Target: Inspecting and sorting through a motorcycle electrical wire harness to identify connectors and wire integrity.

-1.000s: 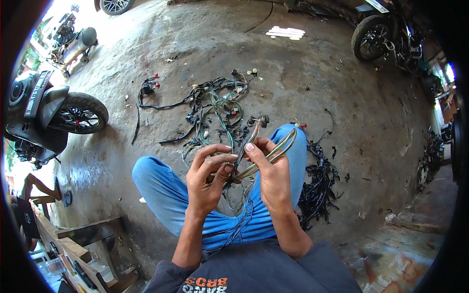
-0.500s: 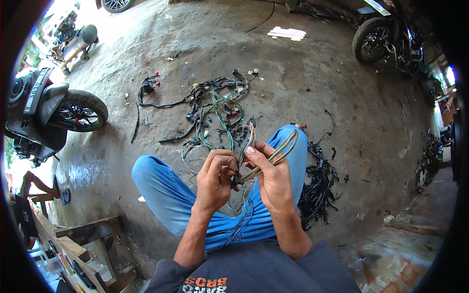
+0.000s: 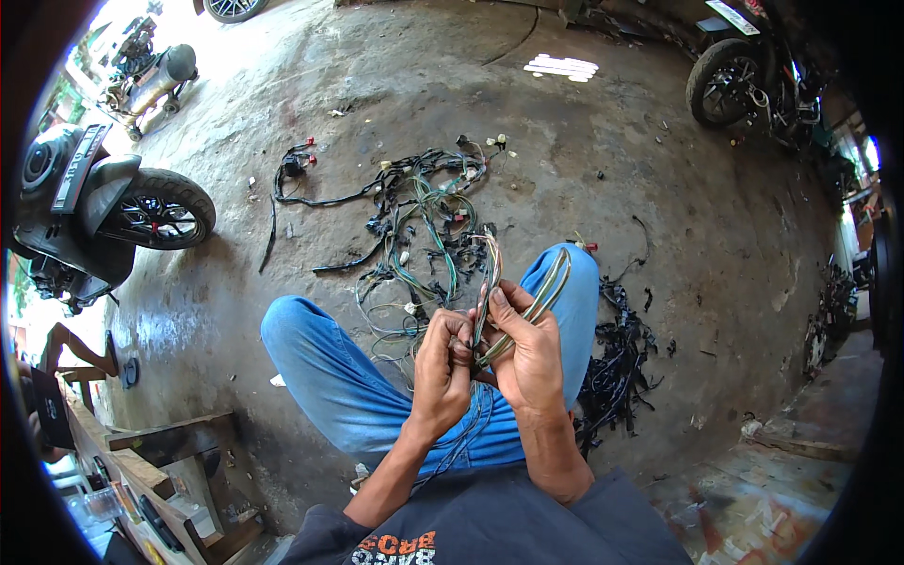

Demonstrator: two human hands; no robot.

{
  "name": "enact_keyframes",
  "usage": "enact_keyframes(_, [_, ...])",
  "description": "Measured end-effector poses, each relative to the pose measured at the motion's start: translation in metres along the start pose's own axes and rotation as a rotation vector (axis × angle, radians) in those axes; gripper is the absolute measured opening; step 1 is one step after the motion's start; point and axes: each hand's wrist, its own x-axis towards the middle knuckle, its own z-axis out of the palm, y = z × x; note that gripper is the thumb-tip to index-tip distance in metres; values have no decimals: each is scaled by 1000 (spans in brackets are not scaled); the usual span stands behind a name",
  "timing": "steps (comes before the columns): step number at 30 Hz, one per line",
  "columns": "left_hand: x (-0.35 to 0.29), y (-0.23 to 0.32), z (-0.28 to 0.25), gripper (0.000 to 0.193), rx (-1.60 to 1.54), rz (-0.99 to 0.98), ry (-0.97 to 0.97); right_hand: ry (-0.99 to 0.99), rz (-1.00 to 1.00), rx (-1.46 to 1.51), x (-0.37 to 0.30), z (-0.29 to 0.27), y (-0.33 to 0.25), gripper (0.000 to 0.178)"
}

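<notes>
Between my knees, my left hand (image 3: 441, 372) pinches a bundle of wires, its fingers curled tight against my right hand. My right hand (image 3: 533, 356) grips the same bundle, with a loop of olive-green wires (image 3: 548, 294) standing out past its thumb. Another part of the bundle, grey and pinkish wires (image 3: 492, 268), runs forward from between my hands. It leads toward a tangled wiring harness (image 3: 419, 202) with black-wrapped branches, green wires and several connectors on the floor. Thin dark wires (image 3: 461, 435) hang down over my lap. My fingers hide the exact spot being pinched.
A heap of black tape scraps (image 3: 612, 377) lies beside my right knee. A scooter's wheel (image 3: 160, 209) stands at the left, and a motorcycle's wheel (image 3: 723, 83) at the far right. A wooden bench (image 3: 169, 443) is at the near left. Stained concrete floor (image 3: 697, 254) surrounds me.
My left hand has shifted right and slightly nearer my body, closing up against my right hand. My right hand keeps its hold on the looped wires. The whole view has shifted slightly.
</notes>
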Motion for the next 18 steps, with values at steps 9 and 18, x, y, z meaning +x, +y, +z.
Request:
enact_keyframes(9, [-33, 2, 15, 24, -729, -151, -42, -53, -86, 140, 27, -7, -23, 18])
enact_keyframes(18, [-5, -4, -7, 31, -565, -84, 97, -182, -97, -52, 15, 5, -32, 21])
